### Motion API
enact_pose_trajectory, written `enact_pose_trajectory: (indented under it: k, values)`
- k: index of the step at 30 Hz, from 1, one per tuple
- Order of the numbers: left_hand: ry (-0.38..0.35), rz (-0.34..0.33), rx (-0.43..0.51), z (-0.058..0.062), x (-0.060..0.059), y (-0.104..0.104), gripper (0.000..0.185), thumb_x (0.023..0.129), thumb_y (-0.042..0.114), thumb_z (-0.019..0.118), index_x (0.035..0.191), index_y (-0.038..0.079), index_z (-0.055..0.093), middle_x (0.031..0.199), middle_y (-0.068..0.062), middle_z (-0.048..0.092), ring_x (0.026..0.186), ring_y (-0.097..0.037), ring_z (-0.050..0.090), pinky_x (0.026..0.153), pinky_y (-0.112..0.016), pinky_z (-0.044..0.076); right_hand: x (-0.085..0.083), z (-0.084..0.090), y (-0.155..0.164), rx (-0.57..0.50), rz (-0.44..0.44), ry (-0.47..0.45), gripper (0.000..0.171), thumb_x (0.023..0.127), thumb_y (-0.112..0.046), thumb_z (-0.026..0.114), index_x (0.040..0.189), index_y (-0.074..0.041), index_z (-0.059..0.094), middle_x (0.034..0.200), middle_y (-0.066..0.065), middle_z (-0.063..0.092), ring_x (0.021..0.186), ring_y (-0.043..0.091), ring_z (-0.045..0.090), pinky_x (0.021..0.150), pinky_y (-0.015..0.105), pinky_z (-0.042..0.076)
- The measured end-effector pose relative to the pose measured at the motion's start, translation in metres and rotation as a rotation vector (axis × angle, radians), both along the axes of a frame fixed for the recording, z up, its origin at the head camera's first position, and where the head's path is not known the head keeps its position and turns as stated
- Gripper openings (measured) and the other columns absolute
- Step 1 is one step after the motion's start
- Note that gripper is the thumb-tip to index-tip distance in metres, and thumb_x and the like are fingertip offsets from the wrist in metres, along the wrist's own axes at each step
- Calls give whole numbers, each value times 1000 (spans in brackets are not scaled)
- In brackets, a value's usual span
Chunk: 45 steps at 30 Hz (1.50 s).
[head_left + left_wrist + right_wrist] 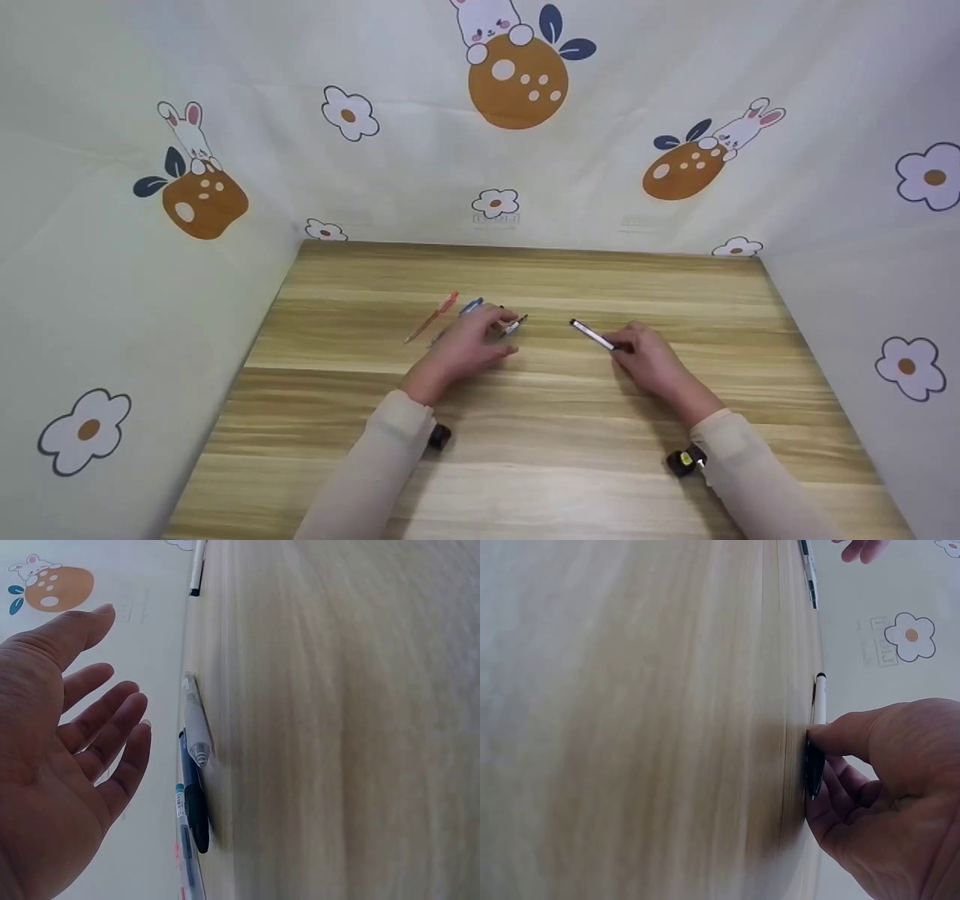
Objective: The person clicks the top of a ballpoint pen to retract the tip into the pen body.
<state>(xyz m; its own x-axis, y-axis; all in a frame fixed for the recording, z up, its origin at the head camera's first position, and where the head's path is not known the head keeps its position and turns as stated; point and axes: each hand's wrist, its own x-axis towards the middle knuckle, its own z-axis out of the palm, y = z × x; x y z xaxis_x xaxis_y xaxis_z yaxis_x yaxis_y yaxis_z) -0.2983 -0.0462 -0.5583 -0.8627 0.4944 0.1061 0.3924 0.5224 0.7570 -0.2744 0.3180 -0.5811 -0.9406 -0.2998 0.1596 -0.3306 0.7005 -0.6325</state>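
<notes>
Fingers of the right hand (654,364) pinch a white pen (592,334) lying on the wooden table (570,450), midway between its side edges. The left hand (469,346) hovers with fingers released over several pens (196,765) toward the far edge, gripping none.

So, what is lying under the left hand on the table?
Under the left hand lie pens: a white pen, a dark pen and a clear one. The fingers hover open above them. In the head view the hand covers most of their barrels.
</notes>
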Motion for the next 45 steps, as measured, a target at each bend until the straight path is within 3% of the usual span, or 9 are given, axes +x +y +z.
enact_pose_trajectory:
  k: [11, 23, 28, 37, 45]
  values:
    - [-18, -15, 40, 0, -2, 0, 49, 98, 18, 85, 142, 2, 69, 135, -18, 69, 126, -34, 67, 108, -50, 55, -4, 0, 3, -69, -44, -75, 26, 97, 8, 73, 119, 0, 83, 104, 11, 75, 95, 24, 63, 87, 37, 52]
    - [-27, -8, 40, 1, -2, 5, 43, 101, 18, 82, 141, 5, 71, 135, -16, 69, 126, -30, 66, 109, -50, 54, 0, 11, -17, -316, -114, -213, 29, 99, 3, 73, 127, 8, 77, 105, 15, 74, 96, 22, 63, 80, 22, 51]
    - [-19, -11, 56, 1, -3, 8, 42, 101, 16, 82, 140, 5, 71, 137, -16, 70, 127, -30, 66, 110, -49, 54, 0, 12, -27, -384, -134, -243, 31, 99, 3, 73, 129, 12, 73, 104, 17, 73, 93, 20, 63, 74, 22, 52]
    - [-19, -6, 51, 6, -2, 12, 40, 102, 19, 82, 139, 8, 71, 137, -8, 70, 126, -27, 67, 109, -45, 54, 1, 16, -45, -555, -219, -312, 28, 98, 7, 71, 125, 14, 72, 96, 9, 71, 83, 14, 64, 67, 22, 55]
    - [-15, 5, 18, 10, -3, 17, 45, 103, 27, 82, 143, 12, 70, 137, -3, 70, 126, -21, 66, 108, -41, 55, 2, 15, -59, -653, -224, -315, 28, 94, 11, 71, 121, 14, 71, 98, 6, 71, 85, 12, 64, 72, 21, 54]
